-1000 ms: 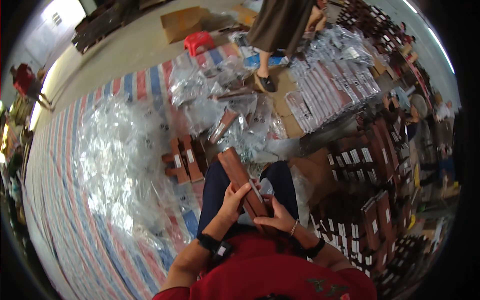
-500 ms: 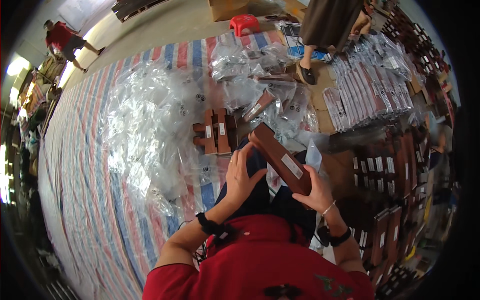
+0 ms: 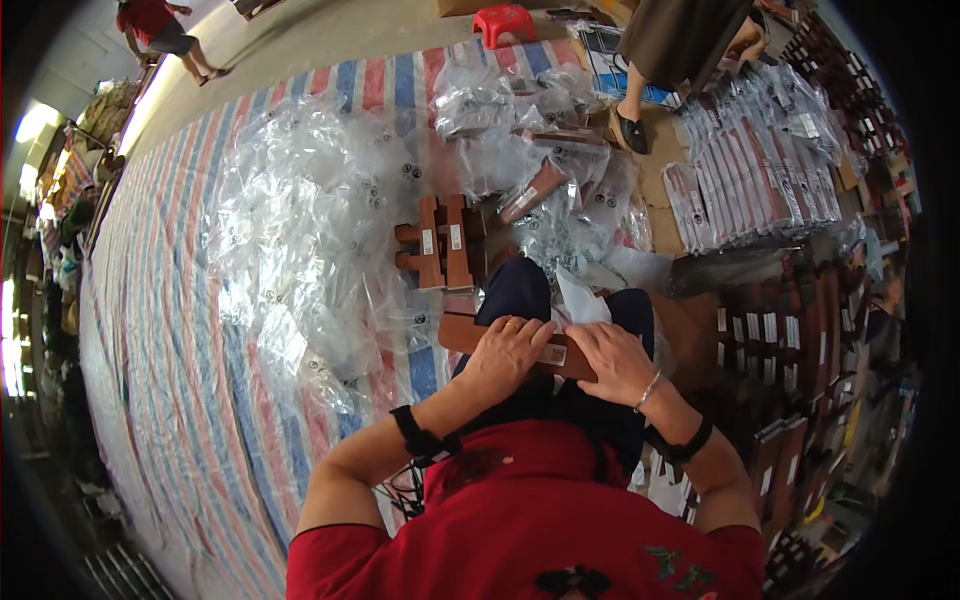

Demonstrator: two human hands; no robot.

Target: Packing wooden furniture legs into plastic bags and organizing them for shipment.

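Head view: a long, reddish-brown, wood-like bar (image 3: pixel 573 363) lies crosswise over the dark-trousered lap (image 3: pixel 517 288), long axis left-right, gripped by both hands: left hand (image 3: pixel 508 350) across its middle (left end jutting past), right hand (image 3: pixel 612 358) at its right end.

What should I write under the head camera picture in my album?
Left hand and right hand on a brown board, clear plastic heaped at left.

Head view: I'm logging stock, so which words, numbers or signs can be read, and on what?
No text is legible.
White label on the brown piece under the left hand: too small.
White labels on the stacked brown pieces: too small.
Clear plastic bags: small dark round marks, too small to make out.
Pale labels on pieces at right: too small.
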